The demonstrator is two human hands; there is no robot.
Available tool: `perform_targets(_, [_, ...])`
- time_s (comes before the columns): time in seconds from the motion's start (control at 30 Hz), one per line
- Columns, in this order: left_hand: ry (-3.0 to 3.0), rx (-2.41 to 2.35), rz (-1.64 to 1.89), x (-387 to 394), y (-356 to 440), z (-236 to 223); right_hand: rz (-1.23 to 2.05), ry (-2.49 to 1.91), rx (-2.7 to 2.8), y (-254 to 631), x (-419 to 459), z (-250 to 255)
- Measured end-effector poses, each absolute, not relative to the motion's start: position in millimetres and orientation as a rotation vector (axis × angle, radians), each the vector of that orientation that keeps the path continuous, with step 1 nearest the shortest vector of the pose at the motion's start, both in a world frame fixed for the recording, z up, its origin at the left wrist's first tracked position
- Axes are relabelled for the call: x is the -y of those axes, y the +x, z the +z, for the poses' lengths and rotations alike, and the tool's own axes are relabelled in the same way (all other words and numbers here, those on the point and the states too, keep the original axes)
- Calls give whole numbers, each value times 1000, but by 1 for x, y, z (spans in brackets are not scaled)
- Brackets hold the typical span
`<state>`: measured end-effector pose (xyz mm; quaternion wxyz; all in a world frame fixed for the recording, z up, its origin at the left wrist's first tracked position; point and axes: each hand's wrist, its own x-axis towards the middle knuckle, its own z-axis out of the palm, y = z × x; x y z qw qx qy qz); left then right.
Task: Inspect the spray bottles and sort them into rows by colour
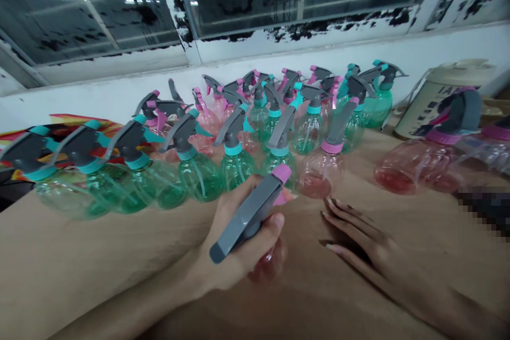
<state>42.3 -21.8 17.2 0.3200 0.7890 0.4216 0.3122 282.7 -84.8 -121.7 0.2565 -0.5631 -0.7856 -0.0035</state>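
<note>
My left hand [236, 270] is wrapped round the neck of a spray bottle [250, 213]. This bottle has a grey lever top, a pink nozzle and a see-through pink body, mostly hidden by the hand. It tilts, with the nozzle pointing away to the upper right. Resting on the table, my right hand [368, 247] has its fingers stretched out and holds nothing. Just beyond its fingertips stands a pink spray bottle [321, 170] with a little red showing low in its body. A green spray bottle [200, 178] stands in the front row beyond my left hand.
Several more green and pink spray bottles stand in rows along the wall. On the right are a tilted pink spray bottle [414, 167] and a cream container [434, 95] with dark lettering. Colourful packaging [107, 135] lies behind the left bottles on the brown table [119, 255].
</note>
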Motion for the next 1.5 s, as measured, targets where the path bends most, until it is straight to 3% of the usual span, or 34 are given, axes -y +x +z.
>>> perform_targets(1.3, [2150, -961, 717, 18, 39, 13, -131, -1486, 2252, 296, 84, -120])
perform_targets(1.5, [2172, -906, 860, 18, 39, 13, -160, -1449, 2222, 295, 85, -121])
